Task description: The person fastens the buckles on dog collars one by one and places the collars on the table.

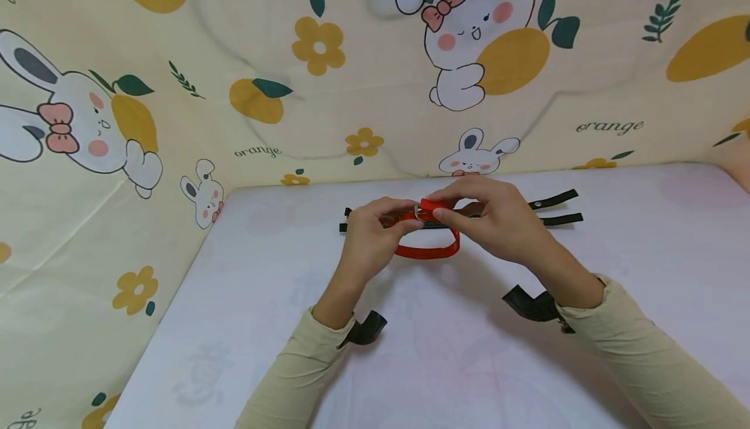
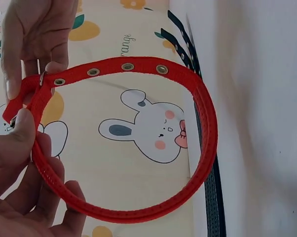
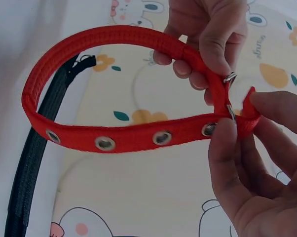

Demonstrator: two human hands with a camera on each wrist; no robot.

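Note:
Between both hands is a red collar point(image 1: 428, 253), bent into a loop, with metal eyelets point(image 3: 105, 143) along its band. My left hand point(image 1: 372, 232) grips the band beside the metal buckle point(image 3: 231, 112), thumb on top and fingers curled beneath. With thumb and fingers my right hand point(image 1: 500, 221) pinches the strap's tip point(image 3: 250, 101), which passes through the buckle and folds back. Part of the buckle is hidden by fingertips in the left wrist view. The loop is held up over the table, close in front of two black straps point(image 1: 562, 219).
The black straps lie side by side across the back of the white table point(image 1: 263, 325), one showing metal eyelets. Behind stands a cream cloth point(image 1: 351, 90) printed with rabbits and oranges. A black band point(image 1: 368, 328) juts from the left sleeve, another point(image 1: 530, 304) from the right.

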